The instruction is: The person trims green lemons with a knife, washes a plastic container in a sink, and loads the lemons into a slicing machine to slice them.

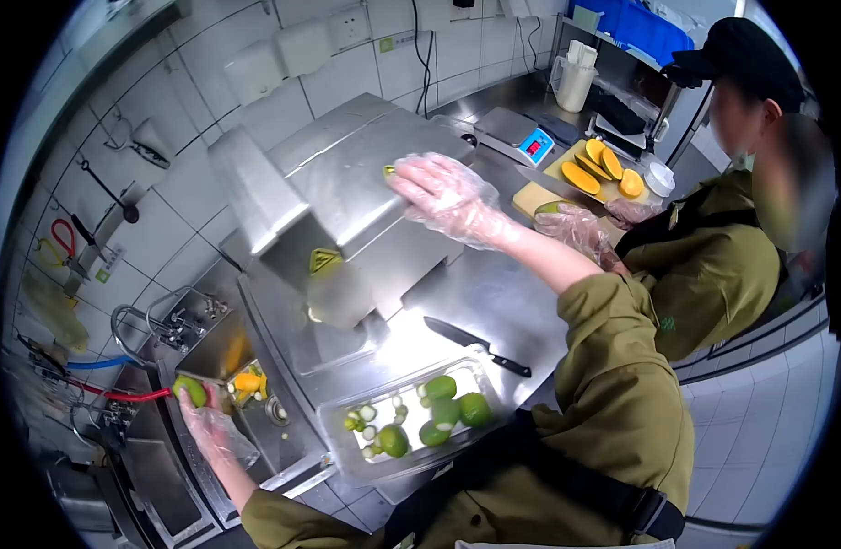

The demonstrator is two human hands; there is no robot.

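Observation:
My left hand (212, 430), in a clear plastic glove, is closed around a green fruit (190, 391) at the edge of the sink. My gloved right hand (448, 197) reaches over the stainless steel machine (384, 174), fingers drawn together. At its fingertips shows a small yellow-green piece (389, 170), too small to name. Below, a clear tray (334, 439) holds limes (474, 408) and several small pale-ended green pieces (366, 430). A black-handled knife (475, 345) lies on the steel counter between the machine and the tray.
Yellow-orange scraps (249, 382) lie in the sink (279, 444) by the faucet (169, 325). At right, a co-worker with gloved hands (576, 229) works at a cutting board (535, 197) near cut yellow-orange fruit (585, 174) and a digital scale (517, 137). Tools (68, 242) hang on the tiled wall.

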